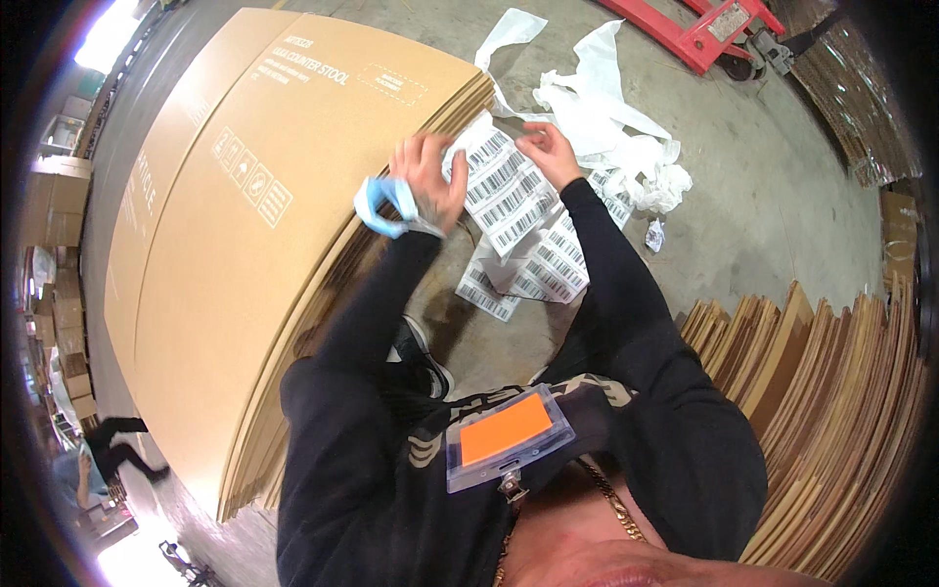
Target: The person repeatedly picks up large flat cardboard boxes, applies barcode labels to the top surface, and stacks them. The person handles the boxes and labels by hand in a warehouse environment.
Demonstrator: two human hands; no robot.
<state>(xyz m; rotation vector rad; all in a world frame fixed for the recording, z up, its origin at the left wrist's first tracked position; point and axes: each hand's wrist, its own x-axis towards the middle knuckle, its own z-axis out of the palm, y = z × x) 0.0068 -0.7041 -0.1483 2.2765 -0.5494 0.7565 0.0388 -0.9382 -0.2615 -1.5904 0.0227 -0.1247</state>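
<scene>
Barcode label sheet (511, 191) was in front of you, above the floor (782, 196), between your two hands. Your left hand (427, 179) was at the sheet's left edge, blurred, thumb spread away from the other fingers; can't tell if they gripped the paper. Your right hand (549, 155) was at the upper right edge, fingers bent, thumb and forefinger tips near each other; can't tell if clamped on anything. Blue face mask (383, 207) hung around your left wrist. More label sheets (550, 269) lay on the floor just below, with white backing paper (626, 132) heaped beyond and a crumpled scrap (654, 235) near it. Flattened-box stack (264, 196) stood left of you, cardboard row (831, 411) right. Orange badge (506, 430) was on your chest; red pallet jack (699, 34) stood at the far edge.
</scene>
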